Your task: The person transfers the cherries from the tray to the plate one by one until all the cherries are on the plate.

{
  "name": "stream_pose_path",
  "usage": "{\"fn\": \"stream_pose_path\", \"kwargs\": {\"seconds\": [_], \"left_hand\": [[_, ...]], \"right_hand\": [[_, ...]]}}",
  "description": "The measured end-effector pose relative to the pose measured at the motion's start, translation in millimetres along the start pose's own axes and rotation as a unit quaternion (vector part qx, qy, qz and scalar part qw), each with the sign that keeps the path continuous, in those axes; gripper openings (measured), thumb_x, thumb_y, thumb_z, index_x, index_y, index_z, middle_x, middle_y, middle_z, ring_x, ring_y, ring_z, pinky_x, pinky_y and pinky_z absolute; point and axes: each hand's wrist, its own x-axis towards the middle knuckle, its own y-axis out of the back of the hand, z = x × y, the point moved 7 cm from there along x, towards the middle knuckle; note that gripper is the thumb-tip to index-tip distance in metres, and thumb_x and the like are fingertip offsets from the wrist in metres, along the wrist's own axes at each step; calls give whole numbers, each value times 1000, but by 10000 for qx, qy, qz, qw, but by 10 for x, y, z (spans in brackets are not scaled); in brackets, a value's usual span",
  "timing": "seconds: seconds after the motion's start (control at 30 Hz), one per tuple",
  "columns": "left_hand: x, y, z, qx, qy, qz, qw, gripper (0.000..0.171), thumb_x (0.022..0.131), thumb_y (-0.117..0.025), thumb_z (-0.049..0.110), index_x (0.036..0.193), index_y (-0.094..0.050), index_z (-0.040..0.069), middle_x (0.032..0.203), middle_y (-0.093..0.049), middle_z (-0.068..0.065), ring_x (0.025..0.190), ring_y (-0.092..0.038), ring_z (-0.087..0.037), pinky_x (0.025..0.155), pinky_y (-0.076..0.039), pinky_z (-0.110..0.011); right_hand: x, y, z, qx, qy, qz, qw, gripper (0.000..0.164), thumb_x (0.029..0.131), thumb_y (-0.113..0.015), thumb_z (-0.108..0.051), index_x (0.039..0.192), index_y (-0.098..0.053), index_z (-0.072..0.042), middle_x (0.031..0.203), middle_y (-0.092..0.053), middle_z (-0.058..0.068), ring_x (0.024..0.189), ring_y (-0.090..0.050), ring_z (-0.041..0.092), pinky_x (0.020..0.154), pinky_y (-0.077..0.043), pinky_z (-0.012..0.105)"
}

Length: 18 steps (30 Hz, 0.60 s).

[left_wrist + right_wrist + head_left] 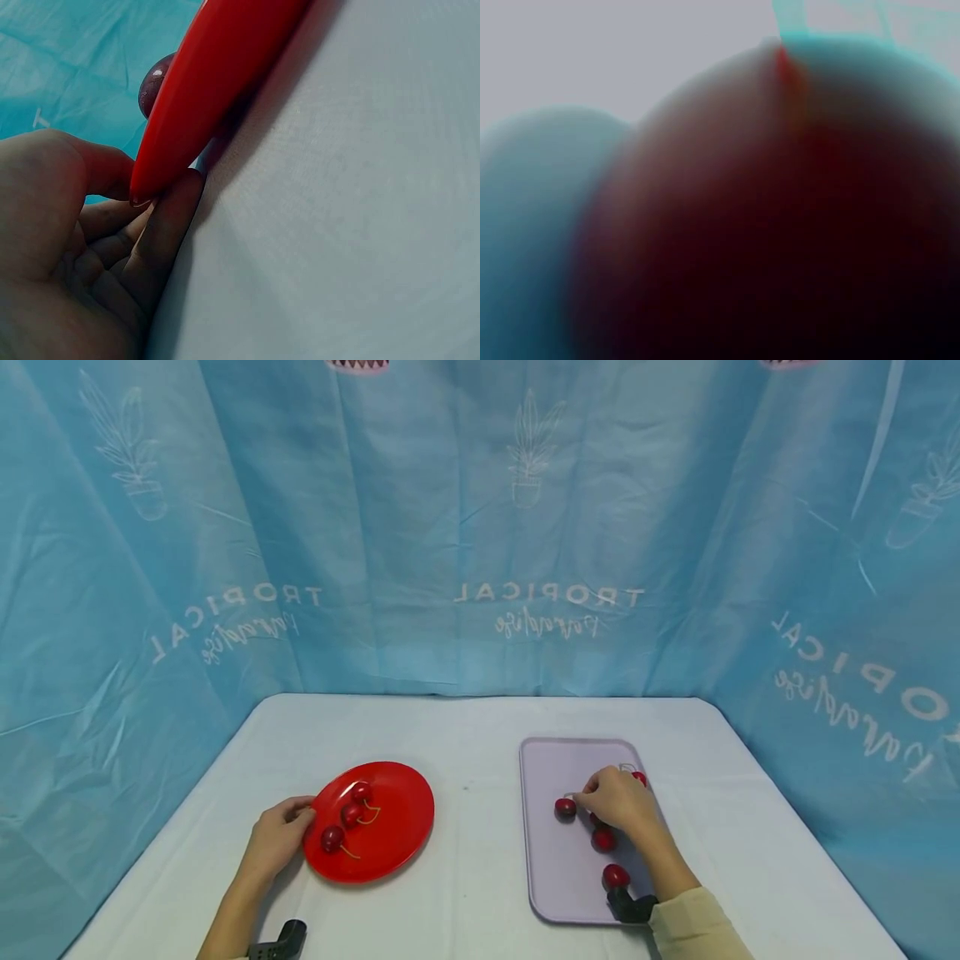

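Observation:
My left hand [277, 835] pinches the near-left rim of a red plate [397, 835]. In the left wrist view the thumb and fingers [161, 236] close over and under the rim, and one cherry [154, 84] shows past it. Three dark red cherries with stems lie on the plate. Over a pale purple tray [558, 877], my right hand [621, 797] has thumb and forefinger together at the stem of a cherry [565, 808]. A large, blurred dark red cherry [765, 240] fills most of the right wrist view, hiding the fingers.
Several other cherries lie on the tray, one of them [616, 877] by the black wrist camera [630, 907] and another [639, 777] beyond the right hand. A white cloth [465, 843] covers the table. Blue printed curtains [480, 527] hang behind and at both sides.

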Motion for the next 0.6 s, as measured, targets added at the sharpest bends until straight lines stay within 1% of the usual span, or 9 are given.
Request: {"fn": "stream_pose_path", "kwargs": {"seconds": [0.17,0.37,0.6], "left_hand": [[-10,1,7,-40,45,-8,10000,40,98,-49,19,129,-52,-6,127,-52,-30,116,-49,-43,91,-48,-50],[-14,3,4,-10,52,-3,10000,41,97,-49,18,129,-52,-7,127,-52,-31,116,-49,-44,91,-48,-51],[-27,9,-7,-84,77,-35,9999,41,97,-49,19,129,-52,-6,125,-53,-29,114,-49,-43,91,-49,-49]], "right_hand": [[7,2,2,-17,-101,48,9999,25,78,-75,-36,71,-68,-13,56,-56,-1,53,-53,16,51,-42,34],[-11,-8,-5,54,-193,-43,9998,23,75,-76,-36,72,-71,-14,56,-57,-2,53,-54,16,49,-41,34],[-17,-30,-9,-97,-200,-19,9998,26,75,-75,-34,61,-66,-15,52,-55,-1,49,-52,16,46,-40,34]]}}
